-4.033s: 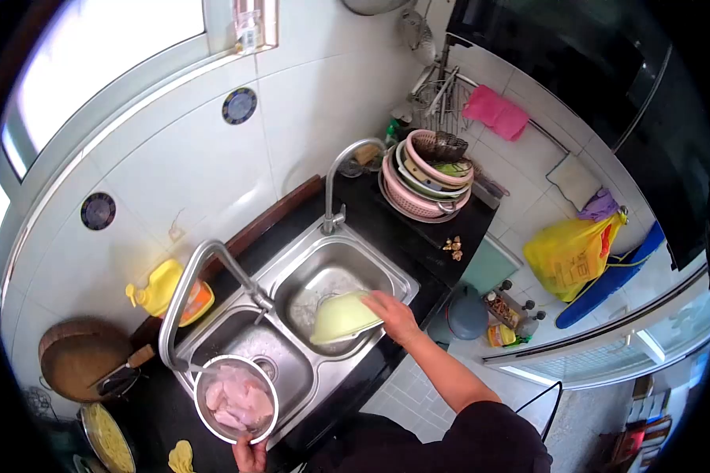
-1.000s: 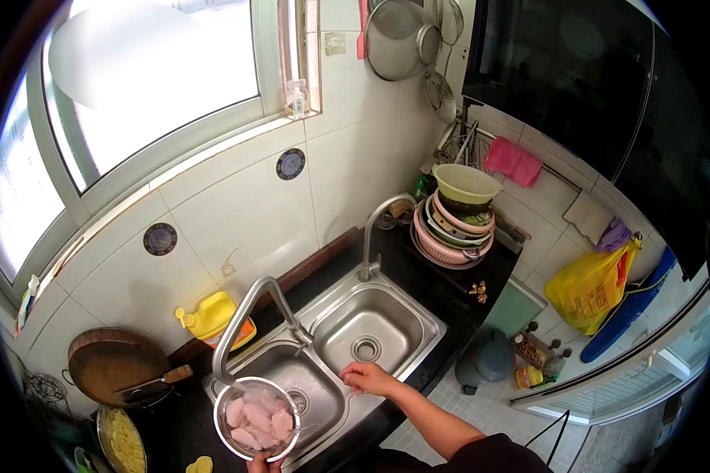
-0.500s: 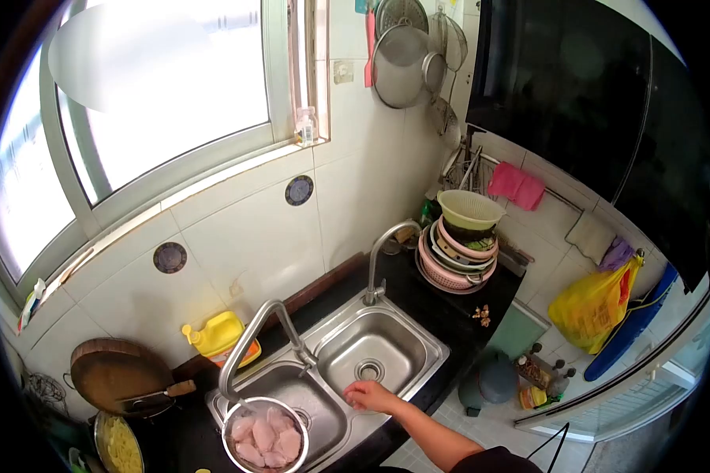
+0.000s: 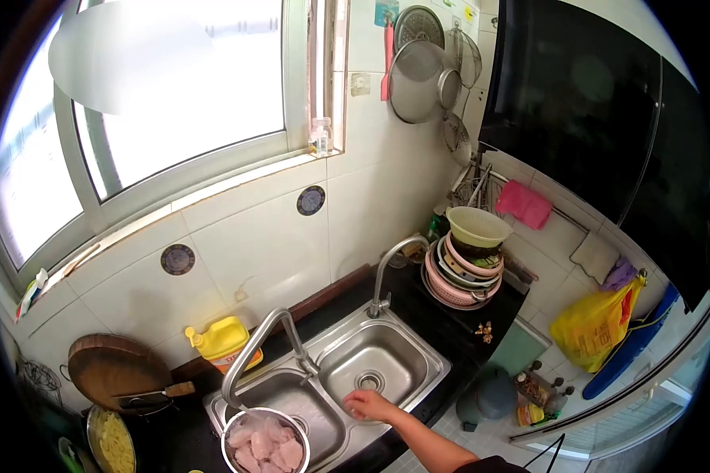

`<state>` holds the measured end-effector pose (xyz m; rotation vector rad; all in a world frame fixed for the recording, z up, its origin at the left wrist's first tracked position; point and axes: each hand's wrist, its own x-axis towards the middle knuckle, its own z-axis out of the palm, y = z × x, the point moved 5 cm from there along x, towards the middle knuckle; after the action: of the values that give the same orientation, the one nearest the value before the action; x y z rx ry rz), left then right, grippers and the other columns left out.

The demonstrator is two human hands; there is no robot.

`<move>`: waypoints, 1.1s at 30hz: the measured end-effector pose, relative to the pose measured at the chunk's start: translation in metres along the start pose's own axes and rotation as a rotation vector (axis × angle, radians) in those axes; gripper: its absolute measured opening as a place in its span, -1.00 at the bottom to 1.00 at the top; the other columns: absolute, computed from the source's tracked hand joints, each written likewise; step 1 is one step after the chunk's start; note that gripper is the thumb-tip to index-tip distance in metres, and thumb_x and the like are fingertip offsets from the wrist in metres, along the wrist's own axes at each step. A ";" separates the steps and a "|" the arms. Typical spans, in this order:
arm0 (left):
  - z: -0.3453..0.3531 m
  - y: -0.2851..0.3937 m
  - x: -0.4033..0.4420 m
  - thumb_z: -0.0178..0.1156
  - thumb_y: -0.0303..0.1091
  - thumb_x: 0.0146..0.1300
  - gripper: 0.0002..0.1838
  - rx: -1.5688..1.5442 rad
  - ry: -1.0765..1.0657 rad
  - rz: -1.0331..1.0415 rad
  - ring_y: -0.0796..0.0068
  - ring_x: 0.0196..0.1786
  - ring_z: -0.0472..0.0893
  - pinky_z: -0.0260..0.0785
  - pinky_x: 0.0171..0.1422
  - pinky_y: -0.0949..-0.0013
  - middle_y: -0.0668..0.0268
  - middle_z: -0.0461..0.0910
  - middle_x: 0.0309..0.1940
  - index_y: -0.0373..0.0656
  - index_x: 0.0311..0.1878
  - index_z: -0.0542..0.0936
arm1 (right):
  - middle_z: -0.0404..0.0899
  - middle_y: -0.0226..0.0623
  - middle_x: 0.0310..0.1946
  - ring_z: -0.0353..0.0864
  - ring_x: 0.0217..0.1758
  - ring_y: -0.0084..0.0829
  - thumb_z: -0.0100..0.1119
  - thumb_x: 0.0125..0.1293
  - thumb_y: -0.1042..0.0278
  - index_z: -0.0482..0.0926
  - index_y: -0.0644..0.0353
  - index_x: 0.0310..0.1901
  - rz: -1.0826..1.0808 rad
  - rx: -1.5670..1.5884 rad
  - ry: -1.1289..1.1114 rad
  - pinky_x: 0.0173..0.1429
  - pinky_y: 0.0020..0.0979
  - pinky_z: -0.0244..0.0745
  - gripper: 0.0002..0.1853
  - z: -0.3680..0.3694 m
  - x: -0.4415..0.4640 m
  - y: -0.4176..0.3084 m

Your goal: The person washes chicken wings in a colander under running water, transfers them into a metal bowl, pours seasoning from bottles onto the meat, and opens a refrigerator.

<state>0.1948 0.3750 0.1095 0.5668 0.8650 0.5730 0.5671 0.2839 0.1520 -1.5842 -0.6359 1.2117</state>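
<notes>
My right hand [image 4: 365,404] hovers over the front of the double steel sink [image 4: 438,369], near the divider between the two basins. Its fingers are loosely bent, and nothing shows in them. To its left, a round metal bowl [image 4: 304,455] holds several pale pink pieces of raw meat [image 4: 265,443], which look like chicken. Above that bowl ends the spout of the left curved faucet [image 4: 237,374], with what looks like water running from it. A second faucet [image 4: 380,276] stands behind the right basin. My left hand is out of view.
Behind the left basin stands a yellow jug [image 4: 222,340]. A wooden cutting board [image 4: 114,366], a cleaver and a pan of yellow strips [image 4: 114,445] are at the left. Stacked colanders [image 4: 477,227] occupy the right counter corner, near ginger-like pieces [image 4: 483,332]. A grey bin [image 4: 493,394] stands below.
The view has tilted slightly, shifting the wall and window down. My right hand stays near the sink divider, slightly lower in view. The meat pieces in the bowl look shifted.
</notes>
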 end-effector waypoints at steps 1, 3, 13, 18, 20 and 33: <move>0.005 0.002 -0.002 0.12 -0.34 0.22 -0.46 -0.018 -0.137 0.046 0.22 0.08 0.46 0.39 0.12 0.10 0.15 0.39 0.11 -0.22 0.25 0.24 | 0.55 -0.42 -0.40 0.52 -0.44 -0.63 0.03 0.30 0.35 0.53 0.21 -0.11 0.001 -0.003 -0.002 -0.39 -0.58 0.46 -0.80 0.000 0.002 0.001; 0.000 -0.001 0.000 0.12 -0.35 0.21 -0.47 0.013 -0.055 0.017 0.22 0.07 0.46 0.39 0.12 0.11 0.15 0.39 0.11 -0.23 0.24 0.25 | 0.52 -0.44 -0.43 0.50 -0.47 -0.63 0.03 0.31 0.35 0.53 0.22 -0.11 -0.004 0.030 -0.018 -0.40 -0.58 0.45 -0.80 0.002 0.006 0.005; 0.023 0.010 -0.008 0.14 -0.41 0.17 -0.41 -0.013 0.052 0.012 0.22 0.06 0.47 0.46 0.02 0.20 0.15 0.38 0.11 -0.22 0.27 0.20 | 0.53 -0.41 -0.44 0.48 -0.51 -0.65 0.02 0.29 0.35 0.52 0.25 -0.13 -0.008 0.027 -0.041 -0.47 -0.59 0.42 -0.80 0.006 0.005 -0.002; 0.031 0.007 -0.008 0.01 -0.55 0.14 -0.40 -0.140 0.041 0.065 0.19 0.13 0.44 0.47 0.06 0.08 0.14 0.32 0.16 -0.15 0.29 0.14 | 0.59 -0.40 -0.38 0.51 -0.49 -0.60 0.03 0.30 0.35 0.54 0.18 -0.07 -0.038 -0.013 -0.001 -0.39 -0.53 0.46 -0.78 0.000 0.012 0.016; 0.043 0.011 -0.014 0.02 -0.51 0.18 -0.43 -0.112 -0.003 0.029 0.10 0.06 0.50 0.51 0.00 0.03 0.07 0.37 0.12 -0.23 0.28 0.15 | 0.58 -0.35 -0.37 0.53 -0.49 -0.57 0.00 0.30 0.38 0.54 0.20 -0.08 -0.008 -0.027 -0.013 -0.41 -0.54 0.47 -0.78 0.003 0.005 0.004; 0.039 0.010 -0.021 -0.06 -0.67 0.02 -0.36 -0.167 0.052 0.025 0.09 0.05 0.51 0.52 0.02 0.05 -0.02 0.33 0.13 -0.34 0.26 0.12 | 0.56 -0.30 -0.37 0.50 -0.48 -0.60 -0.02 0.30 0.43 0.52 0.29 -0.12 0.058 -0.022 -0.027 -0.42 -0.57 0.46 -0.81 0.026 0.017 -0.010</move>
<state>0.2134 0.3593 0.1474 0.4135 0.8508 0.6786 0.5506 0.3124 0.1543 -1.6166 -0.6259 1.2746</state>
